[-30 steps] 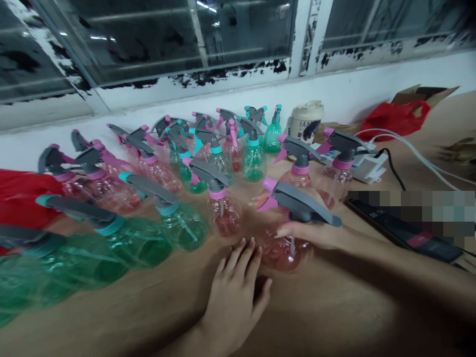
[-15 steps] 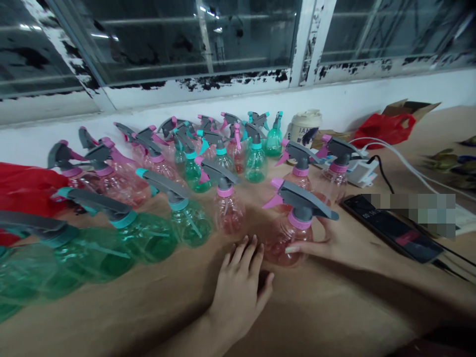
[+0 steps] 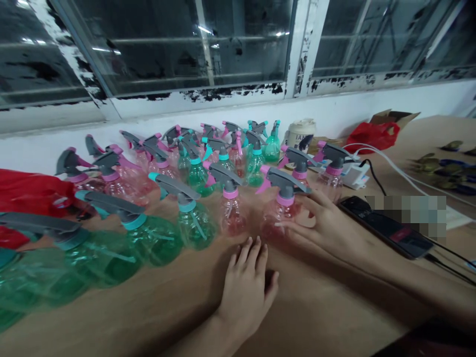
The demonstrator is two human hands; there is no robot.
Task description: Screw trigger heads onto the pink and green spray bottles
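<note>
Under dark windows (image 3: 171, 54) with peeling paint, brown worktop (image 3: 167, 312). Near its middle, upright pink spray bottle (image 3: 278, 220), held between thumb and fingers of right hand (image 3: 330, 225). Closer to near edge, left hand (image 3: 247, 290), palm down, fingers a little apart. Toward left edge, green bottles (image 3: 156, 240); by far edge, pale cup (image 3: 302, 131); toward right edge, dark phone (image 3: 386, 225) with cables.

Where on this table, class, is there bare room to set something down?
Bare tabletop lies in front of the green bottles, and between the left hand and right forearm. Spray bottles crowd the stretch towards the wall.
</note>
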